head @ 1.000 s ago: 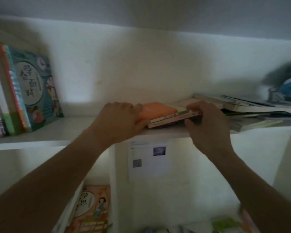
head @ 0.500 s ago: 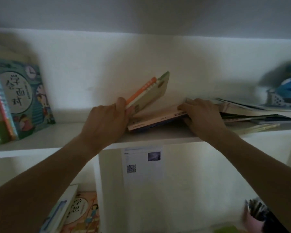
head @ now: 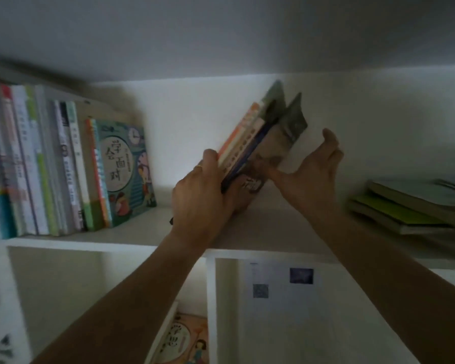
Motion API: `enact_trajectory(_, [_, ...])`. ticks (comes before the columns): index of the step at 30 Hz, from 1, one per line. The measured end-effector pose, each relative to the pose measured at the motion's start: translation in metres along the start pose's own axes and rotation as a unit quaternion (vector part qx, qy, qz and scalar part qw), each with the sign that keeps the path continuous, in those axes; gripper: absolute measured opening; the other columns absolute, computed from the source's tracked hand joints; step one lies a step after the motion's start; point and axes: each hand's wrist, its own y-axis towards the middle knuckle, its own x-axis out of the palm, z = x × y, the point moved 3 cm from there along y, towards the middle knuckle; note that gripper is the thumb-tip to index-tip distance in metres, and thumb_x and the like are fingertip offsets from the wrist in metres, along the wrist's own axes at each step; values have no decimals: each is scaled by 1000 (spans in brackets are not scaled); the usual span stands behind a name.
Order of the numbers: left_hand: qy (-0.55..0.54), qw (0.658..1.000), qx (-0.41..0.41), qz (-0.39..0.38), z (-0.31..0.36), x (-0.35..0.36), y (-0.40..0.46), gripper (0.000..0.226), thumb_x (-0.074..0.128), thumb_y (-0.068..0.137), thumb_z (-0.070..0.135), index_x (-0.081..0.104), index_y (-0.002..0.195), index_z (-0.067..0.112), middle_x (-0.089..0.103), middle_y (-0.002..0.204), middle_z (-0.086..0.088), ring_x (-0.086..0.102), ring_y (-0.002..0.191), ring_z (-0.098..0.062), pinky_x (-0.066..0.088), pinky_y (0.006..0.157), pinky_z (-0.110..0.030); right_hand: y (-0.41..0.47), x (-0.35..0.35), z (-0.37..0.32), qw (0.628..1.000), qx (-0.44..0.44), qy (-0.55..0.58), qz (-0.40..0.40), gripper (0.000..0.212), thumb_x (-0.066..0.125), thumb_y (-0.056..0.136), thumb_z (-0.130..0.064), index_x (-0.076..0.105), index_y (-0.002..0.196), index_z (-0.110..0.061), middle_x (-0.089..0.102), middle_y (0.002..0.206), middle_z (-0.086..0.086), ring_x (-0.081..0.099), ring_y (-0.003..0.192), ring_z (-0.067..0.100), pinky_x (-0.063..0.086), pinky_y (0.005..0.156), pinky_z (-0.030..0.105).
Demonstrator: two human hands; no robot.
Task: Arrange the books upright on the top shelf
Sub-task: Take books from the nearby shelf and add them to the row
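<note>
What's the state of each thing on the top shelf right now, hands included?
Bundle of thin paperback books with orange spine: tilted right, lower edge on the shelf, held by both hands.
Left hand: grips the bundle's spine side.
Right hand: fingers straight, supporting the bundle's right face.
Row of books with teal illustrated cover at its end: upright.
Stack of green-edged books at right: lying flat.
White top shelf: carries all the books.

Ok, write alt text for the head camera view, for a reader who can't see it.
Two hands tilt a small bunch of books toward upright on a white top shelf: the left hand grips their spines, the right hand supports the other side with its fingers extended. Upright books stand at left; a flat stack lies at right.
</note>
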Motion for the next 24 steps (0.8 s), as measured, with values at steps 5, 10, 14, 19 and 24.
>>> enact_trajectory(5, [-58,989,-118,66,-45,-30,4,53,66,93,57,49,115,12,70,102,-6,60,71,-12,38,50,-11,3,106,-33,885,179,314,-293,120,85,46,-75,51,145,-15,66,133,1,64,122,26,53,77,27])
enact_trajectory(10, [-97,984,-145,29,-80,-29,-3,53,55,93,70,37,116,25,65,106,-1,71,84,-18,62,64,-36,-12,161,-61,805,154,436,-371,75,67,76,-67,68,130,-16,75,118,9,74,105,23,58,81,31])
enact_trajectory(14, [-111,982,-153,-9,-88,-27,-14,80,66,85,68,28,138,21,64,128,1,72,101,-17,64,77,-39,-14,173,-65,793,138,475,-354,60,41,100,-58,71,117,-9,79,100,8,77,89,18,59,73,23])
enact_trajectory(19, [-142,971,-191,18,-87,-33,-7,72,76,78,62,33,126,31,67,118,10,70,99,-12,62,83,-40,-12,180,-55,794,131,494,-329,59,36,104,-52,72,105,-5,78,78,3,75,68,12,54,54,17])
enact_trajectory(24, [-127,978,-166,6,-76,-34,-5,74,72,78,66,28,131,41,59,106,25,69,95,-4,60,80,-28,-12,184,-50,811,112,486,-306,48,37,105,-46,75,103,-17,80,90,4,77,80,15,60,65,24])
